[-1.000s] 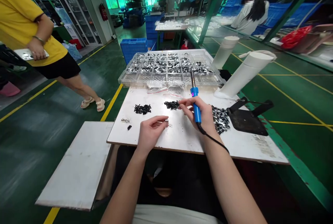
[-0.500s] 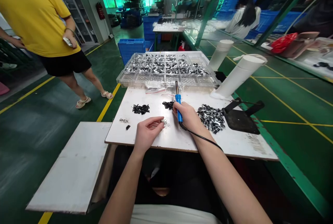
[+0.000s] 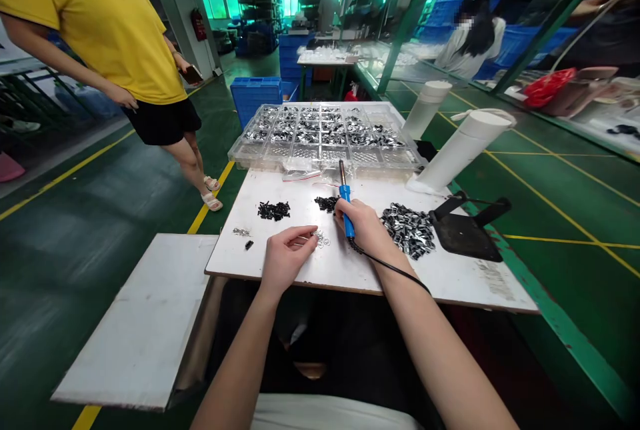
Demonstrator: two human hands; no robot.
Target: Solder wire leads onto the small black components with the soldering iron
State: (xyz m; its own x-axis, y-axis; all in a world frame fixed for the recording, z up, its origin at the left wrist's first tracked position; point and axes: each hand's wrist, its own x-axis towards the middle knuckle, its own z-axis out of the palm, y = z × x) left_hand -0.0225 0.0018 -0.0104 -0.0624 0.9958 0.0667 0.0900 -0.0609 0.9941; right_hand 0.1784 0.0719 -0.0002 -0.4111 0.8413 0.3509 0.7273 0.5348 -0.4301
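Note:
My right hand (image 3: pixel 367 225) is wrapped round the blue handle of a soldering iron (image 3: pixel 345 194), its metal tip pointing up and away from me. The fingertips are beside a small pile of black pieces (image 3: pixel 325 204); whether they touch it I cannot tell. My left hand (image 3: pixel 286 255) has thumb and forefinger pinched together at the edge of some small, clear, ring-like pieces (image 3: pixel 323 240). What lies between those fingers is too small to make out. A heap of black and silver parts (image 3: pixel 408 230) lies right of my right hand.
A clear compartment tray (image 3: pixel 320 158) of shiny parts stands at the table's back. White tubes (image 3: pixel 460 150) and a black stand (image 3: pixel 467 237) are on the right. Another black pile (image 3: pixel 273 211) lies left. The iron's cable (image 3: pixel 395 271) crosses my right forearm. A person in yellow (image 3: pixel 125 37) stands left.
The person in yellow has shifted to the right and turned, coming nearer the table. The view has moved slightly. Both my hands keep almost the same pose over the table.

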